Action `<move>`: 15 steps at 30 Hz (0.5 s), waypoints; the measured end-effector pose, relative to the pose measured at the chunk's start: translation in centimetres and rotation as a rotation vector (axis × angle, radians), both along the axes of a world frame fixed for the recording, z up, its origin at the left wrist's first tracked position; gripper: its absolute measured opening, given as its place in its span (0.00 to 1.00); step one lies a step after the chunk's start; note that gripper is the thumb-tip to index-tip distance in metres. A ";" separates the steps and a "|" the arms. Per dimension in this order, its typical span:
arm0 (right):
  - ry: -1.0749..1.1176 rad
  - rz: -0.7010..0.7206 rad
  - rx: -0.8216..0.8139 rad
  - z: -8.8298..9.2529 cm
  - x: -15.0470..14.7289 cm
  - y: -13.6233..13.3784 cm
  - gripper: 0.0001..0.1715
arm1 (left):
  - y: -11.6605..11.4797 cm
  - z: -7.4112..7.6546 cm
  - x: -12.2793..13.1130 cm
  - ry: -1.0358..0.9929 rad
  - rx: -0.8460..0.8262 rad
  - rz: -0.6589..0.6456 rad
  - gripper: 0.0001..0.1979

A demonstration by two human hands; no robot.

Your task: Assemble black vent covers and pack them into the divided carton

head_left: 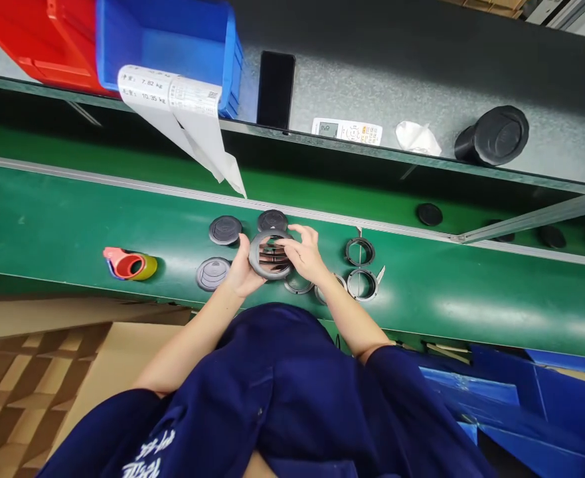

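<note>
Head camera view, looking forward and down: a round vent (271, 257) is held above a green workbench (446, 285), just in front of the wearer's dark blue shirt (277, 378). Its slatted, shiny face is turned up toward the camera; its outline is circular, and its lengthwise direction is given by the slats, which run roughly left to right. The vent's left side and lower edge are cradled by the left hand (245, 271), with the thumb raised beside the rim. Bent fingers of the right hand (305, 254) are laid over the slats from the right; whether a slat is pinched cannot be told.

Three dark discs (225, 230) are placed close by, two to the left of the vent and one partly hidden behind it. To the right, open rings (362, 284) are set on the bench, some partly covered by the right forearm. Farther left, a red and yellow ring-shaped object (131, 264) is seen. On the shelf (396, 86) above, a blue bin (230, 66), a phone (275, 89) and a white remote control (346, 131) are lined up.
</note>
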State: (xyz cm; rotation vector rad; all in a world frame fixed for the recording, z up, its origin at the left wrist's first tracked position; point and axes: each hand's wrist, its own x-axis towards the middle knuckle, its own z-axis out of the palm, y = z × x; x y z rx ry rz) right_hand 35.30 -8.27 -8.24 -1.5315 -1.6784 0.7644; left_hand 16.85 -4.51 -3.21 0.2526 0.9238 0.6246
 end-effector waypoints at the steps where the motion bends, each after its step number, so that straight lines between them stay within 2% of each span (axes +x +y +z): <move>1: 0.008 0.023 -0.015 0.0 -0.4 -0.2 0.31 | -0.3 -0.1 -0.3 0.019 0.002 -0.018 0.38; 5: 0.141 0.036 -0.077 0.7 -1.0 -1.3 0.44 | -1.6 0.2 -0.8 -0.027 -0.002 -0.024 0.38; 8: 0.281 -0.075 -0.088 1.7 -0.5 -2.5 0.50 | -2.3 0.5 -0.6 -0.065 -0.017 -0.047 0.39; 11: 0.332 -0.159 -0.098 1.8 0.0 -3.7 0.51 | -2.9 0.5 -0.4 -0.048 -0.046 -0.074 0.40; 15: 0.314 -0.171 -0.109 0.5 -0.2 -5.1 0.48 | -3.3 -0.1 -0.1 -0.019 -0.076 -0.064 0.40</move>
